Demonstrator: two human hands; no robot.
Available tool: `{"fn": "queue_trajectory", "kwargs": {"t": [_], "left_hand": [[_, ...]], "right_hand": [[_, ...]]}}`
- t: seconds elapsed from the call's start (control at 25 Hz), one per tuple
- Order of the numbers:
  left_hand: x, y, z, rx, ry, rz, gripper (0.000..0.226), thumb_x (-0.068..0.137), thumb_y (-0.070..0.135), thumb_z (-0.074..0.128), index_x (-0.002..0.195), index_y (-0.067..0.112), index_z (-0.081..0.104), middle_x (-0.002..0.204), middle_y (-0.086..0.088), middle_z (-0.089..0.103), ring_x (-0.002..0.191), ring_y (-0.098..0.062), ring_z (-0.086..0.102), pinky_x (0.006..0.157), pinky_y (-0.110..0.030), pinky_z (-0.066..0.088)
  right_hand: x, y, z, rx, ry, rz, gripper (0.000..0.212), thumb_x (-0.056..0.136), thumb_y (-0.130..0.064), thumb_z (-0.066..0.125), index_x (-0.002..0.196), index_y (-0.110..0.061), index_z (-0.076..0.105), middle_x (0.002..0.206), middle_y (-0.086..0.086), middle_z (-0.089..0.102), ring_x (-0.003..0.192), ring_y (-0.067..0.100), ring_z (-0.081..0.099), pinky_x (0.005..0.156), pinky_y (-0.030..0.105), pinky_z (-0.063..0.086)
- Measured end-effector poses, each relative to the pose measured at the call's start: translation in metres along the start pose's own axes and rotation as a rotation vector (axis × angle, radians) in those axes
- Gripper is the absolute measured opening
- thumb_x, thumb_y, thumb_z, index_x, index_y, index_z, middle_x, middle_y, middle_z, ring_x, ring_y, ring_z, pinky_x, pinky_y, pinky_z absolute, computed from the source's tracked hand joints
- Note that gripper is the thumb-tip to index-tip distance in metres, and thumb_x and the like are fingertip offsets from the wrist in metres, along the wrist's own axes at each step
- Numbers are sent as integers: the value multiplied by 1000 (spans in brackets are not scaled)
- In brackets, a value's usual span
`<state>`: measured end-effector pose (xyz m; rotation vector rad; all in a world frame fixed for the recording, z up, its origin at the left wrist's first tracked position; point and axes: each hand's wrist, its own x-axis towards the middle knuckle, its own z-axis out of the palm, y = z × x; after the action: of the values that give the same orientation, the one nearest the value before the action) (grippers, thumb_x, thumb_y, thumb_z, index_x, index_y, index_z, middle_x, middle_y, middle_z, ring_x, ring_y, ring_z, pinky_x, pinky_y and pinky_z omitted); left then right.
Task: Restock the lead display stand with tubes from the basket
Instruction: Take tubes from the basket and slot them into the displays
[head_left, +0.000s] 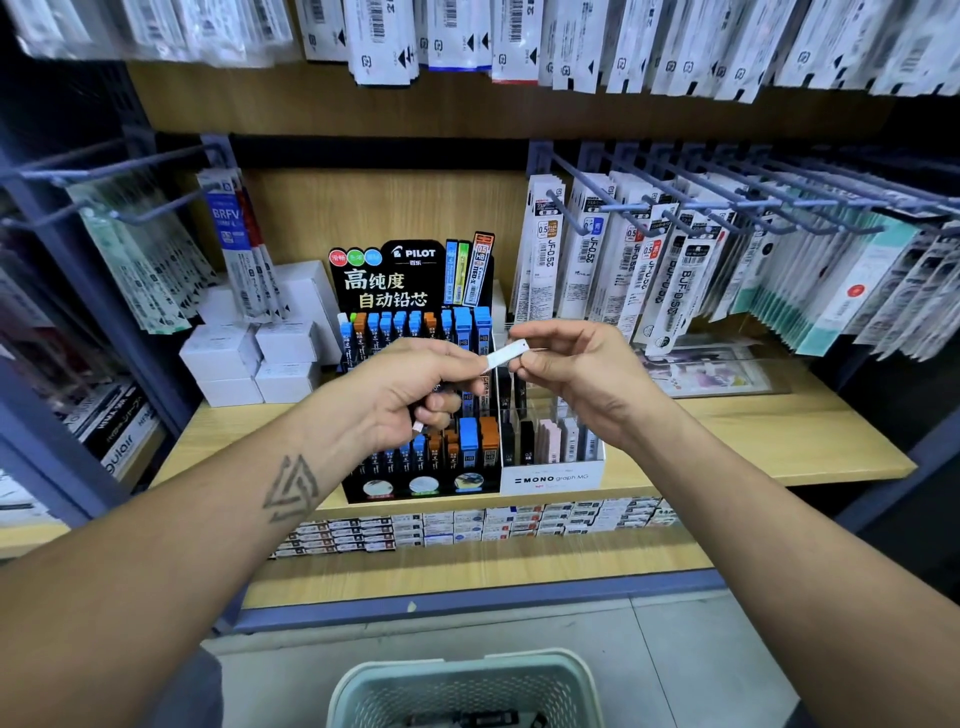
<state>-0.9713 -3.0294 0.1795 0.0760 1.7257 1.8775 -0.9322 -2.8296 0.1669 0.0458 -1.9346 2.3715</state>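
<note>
- Nearest of all, low in view, sits the basket (363, 691) on the floor; a few dark tubes seem to lie in its bottom, too blurred to count.
- Both forearms reach up and away from it toward the shelf.
- For this step, I'd judge the tube should be turned upright, cap up, then lowered straight into a free slot so it doesn't knock its neighbours.
- Left hand (415, 395) is curled closed around a small bundle of tubes, and its fingertips also pinch the near end of a white tube (506, 356).
- Right hand (576, 374) is narrowed to a pinch on that tube's far end, other fingers loosely bent.
- White tube lies tilted between the two hands, held in the air in front of the stands, touching neither.
- Behind the hands stands the black stand (415, 483), rows of blue and orange tubes with gaps.
- Just right of it sits a white stand (553, 478) holding dark and pale tubes.
</note>
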Motion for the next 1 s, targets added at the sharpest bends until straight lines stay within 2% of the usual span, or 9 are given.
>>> {"fn": "queue_trajectory", "kwargs": {"t": [0.24, 0.36, 0.44, 0.56, 0.64, 0.76, 0.88, 1.0], "left_hand": [[2, -1, 4, 10, -8, -62, 14, 97, 10, 61, 106, 1, 68, 73, -11, 64, 36, -5, 33, 32, -14, 23], [2, -1, 13, 63, -47, -64, 17, 101, 14, 57, 109, 0, 64, 73, -13, 64, 36, -5, 32, 32, -14, 23], [3, -1, 18, 119, -56, -34, 16, 100, 13, 58, 108, 0, 63, 75, -15, 65, 36, -6, 32, 32, -14, 23], [5, 0, 25, 150, -37, 17, 12, 98, 11, 61, 102, 1, 66, 75, -15, 66, 36, -6, 32, 33, -13, 22], [6, 1, 29, 145, -5, 31, 14, 98, 11, 61, 106, 0, 65, 71, -13, 64, 37, -7, 31, 34, -14, 21], [5, 4, 32, 108, 49, 24, 19, 98, 14, 62, 109, -1, 63, 61, -6, 57, 38, -7, 32, 32, -15, 21], [3, 7, 34, 65, 21, -17, 15, 97, 19, 63, 100, 4, 64, 58, -3, 51, 40, -7, 31, 33, -15, 20], [5, 6, 33, 31, -8, -47, 14, 98, 20, 62, 98, 6, 62, 58, -2, 49, 40, -7, 31, 34, -16, 19]], "right_hand": [[-3, -2, -4, -101, -28, -87, 27, 86, 8, 68, 111, 0, 71, 92, 11, 74, 84, 22, 69, 82, 32, 56], [-2, -10, -6, -128, -20, -117, 16, 84, 2, 72, 101, 0, 71, 88, 12, 71, 83, 23, 66, 79, 31, 56], [-1, -15, -8, -144, -15, -136, 10, 84, 3, 72, 93, -1, 70, 79, 12, 70, 73, 21, 66, 71, 27, 57], [0, -22, -13, -181, -3, -115, 8, 85, 5, 70, 91, -1, 70, 73, 14, 70, 65, 20, 67, 66, 26, 57], [2, -27, -19, -214, 26, -98, 8, 87, 7, 68, 93, 2, 69, 74, 17, 70, 65, 21, 68, 66, 26, 59], [9, -33, -30, -405, 132, -123, 10, 89, 10, 66, 95, 2, 68, 73, 16, 70, 64, 20, 71, 67, 28, 61], [14, -35, -35, -630, 212, -150, 14, 88, 4, 71, 86, -10, 70, 75, 11, 71, 68, 20, 72, 69, 28, 58], [18, -34, -37, -759, 247, -166, 17, 82, -7, 80, 81, -23, 74, 79, -2, 74, 77, 14, 72, 77, 24, 56]]}}
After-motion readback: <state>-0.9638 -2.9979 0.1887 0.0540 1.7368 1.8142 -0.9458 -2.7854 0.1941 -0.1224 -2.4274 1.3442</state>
